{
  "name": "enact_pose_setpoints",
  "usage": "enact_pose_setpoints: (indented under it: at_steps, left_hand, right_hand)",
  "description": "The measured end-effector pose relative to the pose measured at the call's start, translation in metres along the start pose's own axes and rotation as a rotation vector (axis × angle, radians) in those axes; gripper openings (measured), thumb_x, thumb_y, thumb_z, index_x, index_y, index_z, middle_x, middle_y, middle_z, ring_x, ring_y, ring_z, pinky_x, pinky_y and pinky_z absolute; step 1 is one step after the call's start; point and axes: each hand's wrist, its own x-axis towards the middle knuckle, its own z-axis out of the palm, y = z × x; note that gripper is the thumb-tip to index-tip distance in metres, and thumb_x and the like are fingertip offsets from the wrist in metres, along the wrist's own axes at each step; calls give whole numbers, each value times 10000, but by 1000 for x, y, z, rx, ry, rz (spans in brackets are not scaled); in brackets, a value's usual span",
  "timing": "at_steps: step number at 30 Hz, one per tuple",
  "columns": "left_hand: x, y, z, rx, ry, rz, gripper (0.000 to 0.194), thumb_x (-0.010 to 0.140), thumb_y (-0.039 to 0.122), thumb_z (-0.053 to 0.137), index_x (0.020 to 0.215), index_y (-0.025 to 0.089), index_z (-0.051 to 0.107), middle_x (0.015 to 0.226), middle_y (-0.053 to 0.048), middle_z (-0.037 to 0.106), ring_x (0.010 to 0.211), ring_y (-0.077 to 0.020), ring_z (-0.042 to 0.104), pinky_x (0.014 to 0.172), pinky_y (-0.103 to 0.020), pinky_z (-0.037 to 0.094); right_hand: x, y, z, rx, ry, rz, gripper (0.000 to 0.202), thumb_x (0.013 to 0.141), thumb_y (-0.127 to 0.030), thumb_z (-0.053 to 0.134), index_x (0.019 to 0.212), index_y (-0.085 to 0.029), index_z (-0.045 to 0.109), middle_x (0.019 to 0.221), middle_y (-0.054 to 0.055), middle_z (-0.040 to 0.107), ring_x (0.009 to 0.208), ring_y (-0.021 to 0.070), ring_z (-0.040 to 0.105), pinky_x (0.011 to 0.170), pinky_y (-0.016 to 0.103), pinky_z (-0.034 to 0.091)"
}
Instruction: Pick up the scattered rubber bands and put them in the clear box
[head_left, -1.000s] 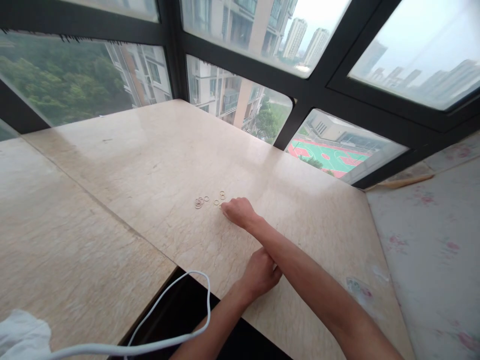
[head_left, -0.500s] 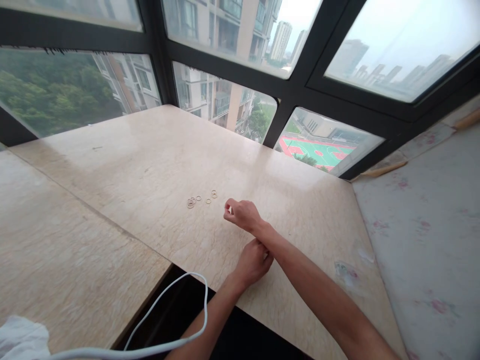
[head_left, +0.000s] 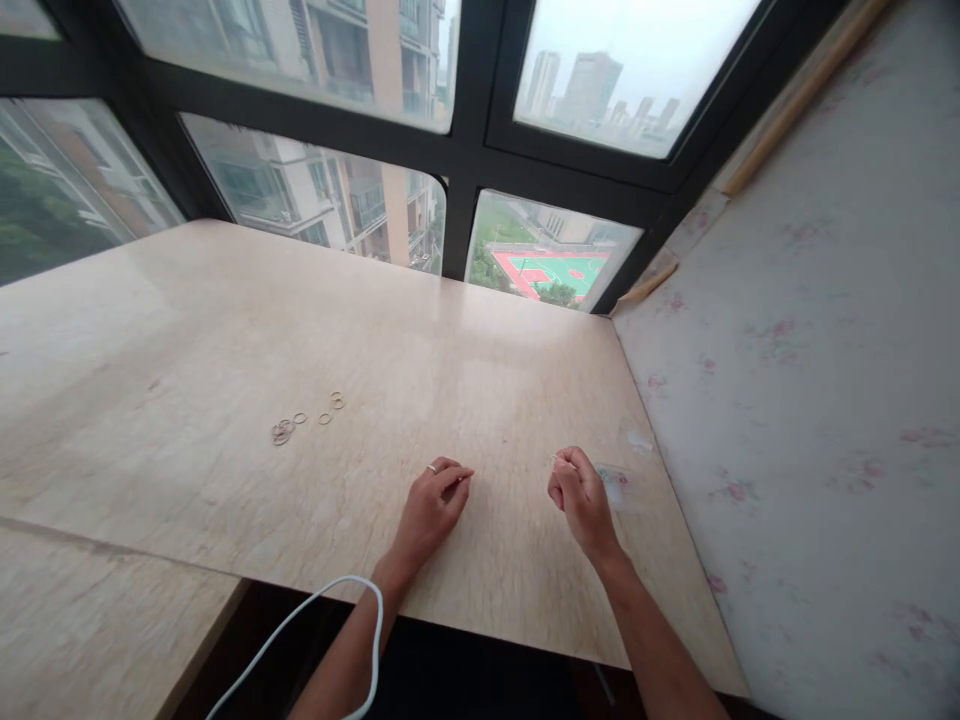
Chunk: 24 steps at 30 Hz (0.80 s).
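Observation:
My left hand [head_left: 436, 505] is closed over the counter, thumb and forefinger pinched together; whatever is between the fingertips is too small to make out. It wears a ring [head_left: 431, 468]. To its right, my right hand [head_left: 581, 495] is closed, with something thin and tiny near the fingertips that I cannot make out. The two hands are apart. Several small thin rings [head_left: 282, 432] lie in a cluster on the counter, left of my left hand. A loose ring [head_left: 325, 419] and a few others lie beside them.
The marbled counter [head_left: 420, 360] runs up to dark-framed windows. A clear plastic packet [head_left: 616, 487] lies by the flowered wall [head_left: 810, 450]. Over my left forearm loops a white cable [head_left: 281, 630]. A dark gap lies below the counter's front edge.
My hands, crossed at the wrists before, are now apart, left hand on the left and right hand on the right. The view has turned right, so the rings appear further left.

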Motion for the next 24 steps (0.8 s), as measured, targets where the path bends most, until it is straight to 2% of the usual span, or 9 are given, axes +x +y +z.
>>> enact_pose_setpoints:
  at_steps: [5, 9, 13, 19, 21, 24]
  left_hand:
    - [2, 1, 0, 54, 19, 19, 167, 858, 192, 528, 901, 190, 689, 887, -46, 647, 813, -152, 624, 716, -271, 504]
    - [3, 4, -1, 66, 19, 10, 166, 860, 196, 525, 891, 189, 688, 876, -41, 649, 799, -147, 630, 701, -259, 511]
    - [4, 6, -1, 69, 16, -12, 172, 869, 215, 519, 889, 190, 688, 889, -45, 649, 805, -147, 631, 704, -258, 517]
    - [5, 7, 0, 80, 12, -39, 181, 872, 233, 513, 885, 193, 689, 895, -48, 652, 812, -151, 631, 704, -265, 525]
    - [5, 8, 0, 83, 14, -43, 179, 869, 239, 516, 880, 194, 689, 890, -46, 653, 810, -153, 632, 706, -269, 528]
    - [5, 9, -1, 84, 18, -44, 178, 867, 249, 519, 872, 197, 689, 886, -46, 654, 808, -157, 635, 712, -275, 529]
  right_hand:
    - [-24, 18, -54, -132, 136, 104, 284, 863, -478, 493, 809, -200, 510, 476, -96, 343, 415, 79, 301, 399, 194, 228]
    - [-33, 26, -79, -339, 213, 104, 325, 838, -501, 530, 814, -183, 590, 479, -85, 339, 424, 83, 295, 412, 208, 220]
    - [-33, 33, -88, -502, 270, 69, 359, 839, -505, 523, 829, -170, 652, 453, -69, 392, 426, 96, 356, 444, 217, 278]
    - [-30, 42, -94, -608, 313, 44, 410, 840, -492, 502, 930, -152, 712, 532, 1, 580, 476, 129, 484, 510, 239, 366]
    - [-32, 41, -95, -624, 319, 24, 421, 841, -484, 498, 968, -146, 716, 517, -4, 569, 455, 122, 455, 501, 240, 362]
    - [-40, 37, -92, -623, 317, -21, 422, 854, -472, 493, 987, -140, 717, 447, -44, 473, 415, 108, 380, 463, 231, 333]
